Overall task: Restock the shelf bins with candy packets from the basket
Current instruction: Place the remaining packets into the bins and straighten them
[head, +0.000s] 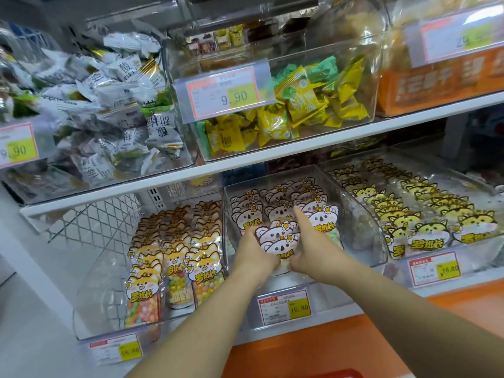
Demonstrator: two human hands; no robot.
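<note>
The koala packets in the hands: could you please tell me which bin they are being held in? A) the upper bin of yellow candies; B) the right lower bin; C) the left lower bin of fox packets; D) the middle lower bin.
D: the left hand and right hand hold the koala packets inside the middle lower bin, among matching packets.

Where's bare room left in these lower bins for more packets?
Bare strip in the left bin between its left wall and the fox packets. The middle bin seems open right of the koala packets. The right bin is packed full.
</note>
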